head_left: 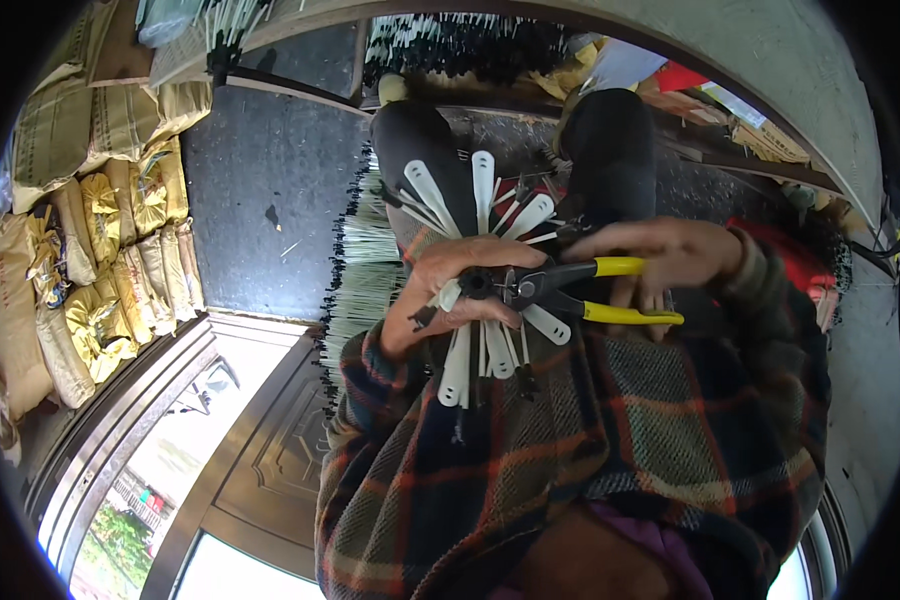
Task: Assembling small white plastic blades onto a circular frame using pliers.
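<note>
Over my lap, my left hand (425, 290) is closed around the small black hub (478, 283) of a spoked piece. Flat white slotted strips (425, 190) and thin white rods with black ends fan out from it on all sides. Pliers (530, 290) with dark jaws and yellow handles lie across the piece, their jaws at the hub beside my left thumb and their handles spread apart. My right hand (685, 255), somewhat blurred, is around the yellow handles with its fingers partly behind them. What exactly lies between the jaws is hidden.
Bundles of thin white rods with black tips (365, 270) are stacked left of my legs, with more (460, 45) on the far side. Wrapped brown and yellow packages (100, 220) line the left wall. A curved board edge (750, 80) runs across the far right. A panelled door (270, 450) stands lower left.
</note>
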The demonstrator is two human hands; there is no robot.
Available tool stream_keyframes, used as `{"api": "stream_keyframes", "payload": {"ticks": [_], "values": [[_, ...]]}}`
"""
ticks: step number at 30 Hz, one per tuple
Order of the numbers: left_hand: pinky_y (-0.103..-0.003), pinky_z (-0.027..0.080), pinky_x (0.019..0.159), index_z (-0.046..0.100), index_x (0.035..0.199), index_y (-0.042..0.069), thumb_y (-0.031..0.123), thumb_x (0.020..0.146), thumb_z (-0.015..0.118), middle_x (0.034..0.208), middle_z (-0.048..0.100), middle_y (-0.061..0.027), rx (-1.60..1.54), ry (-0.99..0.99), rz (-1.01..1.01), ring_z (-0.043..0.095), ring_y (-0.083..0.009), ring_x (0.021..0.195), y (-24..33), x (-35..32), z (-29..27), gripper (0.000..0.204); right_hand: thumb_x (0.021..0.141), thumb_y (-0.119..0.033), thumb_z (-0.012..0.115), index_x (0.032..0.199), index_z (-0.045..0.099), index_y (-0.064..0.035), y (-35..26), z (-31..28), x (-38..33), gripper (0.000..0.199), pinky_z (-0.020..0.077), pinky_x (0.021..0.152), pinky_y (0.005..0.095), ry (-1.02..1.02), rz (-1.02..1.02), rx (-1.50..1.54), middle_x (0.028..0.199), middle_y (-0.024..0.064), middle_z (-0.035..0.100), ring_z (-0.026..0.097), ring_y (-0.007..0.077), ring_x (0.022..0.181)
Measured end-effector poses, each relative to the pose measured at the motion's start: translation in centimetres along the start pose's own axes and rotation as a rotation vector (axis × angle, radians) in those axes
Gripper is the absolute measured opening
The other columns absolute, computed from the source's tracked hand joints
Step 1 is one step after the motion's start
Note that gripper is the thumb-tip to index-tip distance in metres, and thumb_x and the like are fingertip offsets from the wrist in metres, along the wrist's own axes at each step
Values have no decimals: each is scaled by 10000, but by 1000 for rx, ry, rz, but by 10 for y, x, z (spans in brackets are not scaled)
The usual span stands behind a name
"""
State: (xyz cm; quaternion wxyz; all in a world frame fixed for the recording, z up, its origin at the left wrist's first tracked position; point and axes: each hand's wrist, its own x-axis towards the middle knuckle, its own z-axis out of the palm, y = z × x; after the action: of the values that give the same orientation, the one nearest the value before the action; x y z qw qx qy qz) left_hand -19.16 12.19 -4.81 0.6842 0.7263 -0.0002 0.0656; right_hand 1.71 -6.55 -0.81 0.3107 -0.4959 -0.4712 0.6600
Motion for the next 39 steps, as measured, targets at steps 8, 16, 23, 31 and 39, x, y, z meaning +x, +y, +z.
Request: {"api": "stream_keyframes", "payload": {"ticks": [8,16,23,31,39], "values": [[-307,458,757,583,1002,7,167,592,785,942,616,-115,77,255,-59,608,-242,867,3,-10,16,484,728,-250,613,1068,596,-172,1,27,11,350,474,671,309,516,-241,-1305,992,68,492,558,195,782],[-299,469,714,574,1028,14,186,679,745,911,616,-126,128,395,10,624,-238,808,3,-10,25,424,633,-196,676,845,634,-79,46,38,41,246,469,640,317,675,-292,-1030,902,87,534,569,222,786],[-285,470,727,569,1048,9,192,696,736,949,620,-136,117,412,-24,629,-231,827,0,-13,25,431,634,-181,686,808,615,-56,27,15,44,226,443,637,333,671,-383,-1243,906,110,512,537,248,751],[-295,469,754,565,1066,-2,192,693,737,971,620,-139,119,408,0,626,-234,851,-1,-12,23,454,617,-160,703,817,613,-51,56,34,61,245,455,633,334,734,-423,-1051,899,117,523,554,253,768],[-272,478,653,613,1014,-13,367,522,794,862,641,-111,200,450,30,621,-172,732,-2,-16,20,648,665,-188,697,832,622,-42,18,11,30,234,463,602,331,452,-425,-938,856,117,536,578,261,724]]}}
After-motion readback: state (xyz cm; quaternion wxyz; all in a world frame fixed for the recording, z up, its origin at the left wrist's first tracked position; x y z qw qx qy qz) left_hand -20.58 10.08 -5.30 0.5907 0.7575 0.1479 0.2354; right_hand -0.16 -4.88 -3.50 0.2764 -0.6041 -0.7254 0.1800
